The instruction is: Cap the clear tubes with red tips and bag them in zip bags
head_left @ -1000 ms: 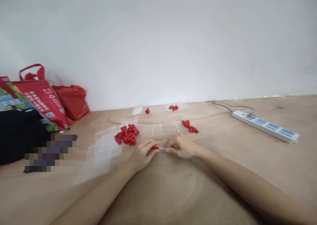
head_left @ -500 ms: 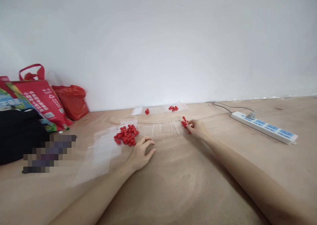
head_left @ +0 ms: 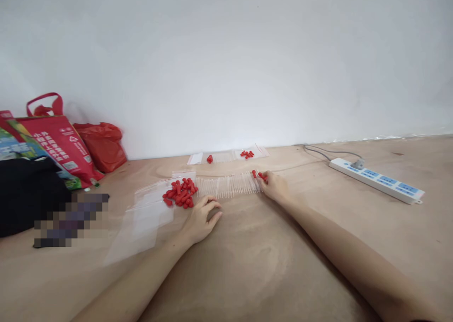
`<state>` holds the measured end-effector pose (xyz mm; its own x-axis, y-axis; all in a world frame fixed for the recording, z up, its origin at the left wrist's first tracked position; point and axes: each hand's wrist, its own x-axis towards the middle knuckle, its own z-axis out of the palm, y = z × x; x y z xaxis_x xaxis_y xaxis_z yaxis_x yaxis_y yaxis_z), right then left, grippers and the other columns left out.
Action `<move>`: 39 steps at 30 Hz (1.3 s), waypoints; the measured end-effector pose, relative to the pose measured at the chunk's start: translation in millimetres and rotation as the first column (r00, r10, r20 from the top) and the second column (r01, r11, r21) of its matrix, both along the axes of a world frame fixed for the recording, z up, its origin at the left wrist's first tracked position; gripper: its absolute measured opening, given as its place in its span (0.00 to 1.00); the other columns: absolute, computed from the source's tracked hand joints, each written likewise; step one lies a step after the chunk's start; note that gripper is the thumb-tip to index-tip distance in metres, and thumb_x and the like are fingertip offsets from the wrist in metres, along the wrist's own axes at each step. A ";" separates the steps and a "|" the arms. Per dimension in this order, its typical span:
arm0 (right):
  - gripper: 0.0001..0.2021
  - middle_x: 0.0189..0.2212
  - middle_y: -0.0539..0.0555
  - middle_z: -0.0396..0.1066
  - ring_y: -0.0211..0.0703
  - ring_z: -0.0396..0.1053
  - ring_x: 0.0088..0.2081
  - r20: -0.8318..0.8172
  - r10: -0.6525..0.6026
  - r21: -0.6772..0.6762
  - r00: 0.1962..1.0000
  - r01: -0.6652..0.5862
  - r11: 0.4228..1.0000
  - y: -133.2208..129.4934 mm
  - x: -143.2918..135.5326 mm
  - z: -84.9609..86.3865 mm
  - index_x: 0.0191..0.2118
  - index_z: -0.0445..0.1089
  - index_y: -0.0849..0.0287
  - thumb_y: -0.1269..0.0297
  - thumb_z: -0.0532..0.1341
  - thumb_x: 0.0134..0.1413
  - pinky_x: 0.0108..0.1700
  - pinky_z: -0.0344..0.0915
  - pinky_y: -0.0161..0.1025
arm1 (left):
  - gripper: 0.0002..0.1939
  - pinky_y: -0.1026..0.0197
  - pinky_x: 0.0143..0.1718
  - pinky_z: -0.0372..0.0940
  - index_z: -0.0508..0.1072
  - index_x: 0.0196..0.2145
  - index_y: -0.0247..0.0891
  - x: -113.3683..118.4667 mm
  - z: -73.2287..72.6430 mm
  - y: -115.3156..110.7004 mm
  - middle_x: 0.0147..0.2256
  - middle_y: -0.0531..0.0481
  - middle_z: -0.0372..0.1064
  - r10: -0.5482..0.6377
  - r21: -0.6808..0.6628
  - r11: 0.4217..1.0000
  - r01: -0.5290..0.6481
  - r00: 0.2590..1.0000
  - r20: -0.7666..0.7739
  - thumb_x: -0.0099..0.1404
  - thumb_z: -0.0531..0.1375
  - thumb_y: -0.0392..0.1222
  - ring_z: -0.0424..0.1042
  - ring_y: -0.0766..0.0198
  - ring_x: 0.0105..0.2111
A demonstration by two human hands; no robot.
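Loosely curved, my left hand (head_left: 205,219) rests on the wooden tabletop with a gap between thumb and fingers, holding nothing. Just beyond it lies a heap of red rubber bulbs (head_left: 182,193), partly on clear zip bags (head_left: 148,225). From that heap a row of thin clear tubes (head_left: 226,186) runs rightward, side by side. At the row's right end my right hand (head_left: 274,187) is closed, its fingertips pinching a red rubber bulb (head_left: 254,173) over the tube ends. Further red bulbs (head_left: 262,176) sit against its fingers, partly hidden by them.
Against the wall lies another clear bag (head_left: 262,151) with tubes and red bulbs (head_left: 247,155). A white power strip (head_left: 375,180) with a grey plug and cable lies right. Left stand a printed red bag (head_left: 60,142), a red plastic bag (head_left: 102,145) and black cloth (head_left: 30,194).
My right hand has shifted slightly left, onto the end of the tube row, with a red bulb at its fingertips. My left hand has stayed put.
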<state>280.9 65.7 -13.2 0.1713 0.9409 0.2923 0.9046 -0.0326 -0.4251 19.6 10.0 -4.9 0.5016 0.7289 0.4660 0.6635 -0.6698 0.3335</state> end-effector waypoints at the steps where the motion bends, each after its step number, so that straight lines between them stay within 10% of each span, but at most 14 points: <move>1: 0.15 0.33 0.57 0.71 0.46 0.67 0.35 0.002 -0.007 -0.004 1.000 0.007 1.000 2.5 3.4 2.4 0.42 0.67 0.58 0.58 0.52 0.53 0.31 0.55 0.37 | 0.05 0.57 0.41 0.63 0.68 0.33 0.38 0.0 0.1 0.0 0.38 0.47 0.63 0.001 -0.003 1.000 -0.001 1.000 -0.001 0.58 0.54 0.36 0.66 0.60 0.39; 11: 0.14 0.42 0.59 0.65 0.53 0.58 0.46 0.158 0.068 -0.069 0.985 -0.057 0.996 39.8 7.4 4.7 0.40 0.72 0.54 0.58 0.53 0.50 0.43 0.54 0.46 | 0.04 0.58 0.39 0.63 0.68 0.31 0.37 -0.1 -0.9 -1.4 0.36 0.48 0.63 0.001 -0.010 1.000 -0.001 1.000 0.006 0.57 0.55 0.35 0.66 0.62 0.37; 16: 0.13 0.41 0.59 0.66 0.52 0.58 0.45 0.096 0.035 0.024 0.995 -0.037 0.999 42.1 5.4 5.4 0.37 0.73 0.53 0.58 0.54 0.50 0.43 0.52 0.47 | 0.04 0.56 0.39 0.61 0.69 0.30 0.37 -0.6 -1.5 3.5 0.32 0.48 0.64 0.177 0.028 0.984 -0.178 0.984 0.031 0.58 0.55 0.38 0.65 0.59 0.36; 26: 0.18 0.18 0.47 0.62 0.36 0.59 0.21 -0.408 0.305 0.301 0.860 -0.189 0.935 10.0 -4.5 0.6 0.39 0.66 0.61 0.53 0.50 0.52 0.25 0.54 0.32 | 0.13 0.50 0.42 0.57 0.71 0.30 0.39 31.6 24.5 55.2 0.38 0.44 0.68 0.576 0.016 0.800 -0.600 0.760 -0.302 0.56 0.54 0.50 0.63 0.51 0.43; 33: 0.13 0.21 0.49 0.64 0.36 0.61 0.24 -0.390 0.439 0.357 0.809 -0.306 0.882 -21.6 -19.1 -10.9 0.27 0.63 0.59 0.55 0.52 0.51 0.29 0.58 0.32 | 0.16 0.47 0.42 0.55 0.72 0.28 0.35 44.2 22.9 77.6 0.38 0.36 0.69 0.624 -0.005 0.736 -0.677 0.682 -0.381 0.55 0.54 0.50 0.63 0.45 0.45; 39: 0.12 0.22 0.49 0.67 0.36 0.62 0.24 -0.290 0.437 0.353 0.851 -0.329 0.876 -29.6 -28.3 -11.3 0.39 0.65 0.61 0.60 0.54 0.50 0.33 0.58 0.35 | 0.13 0.49 0.43 0.55 0.73 0.31 0.30 47.5 21.0 81.3 0.37 0.34 0.70 0.620 0.007 0.733 -0.680 0.665 -0.416 0.57 0.52 0.42 0.65 0.47 0.43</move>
<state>252.6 36.1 -24.5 -0.0448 0.8392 0.5420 0.6071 0.4538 -0.6524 67.1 91.3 16.1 -0.0176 0.9752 0.2204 0.9997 0.0130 0.0226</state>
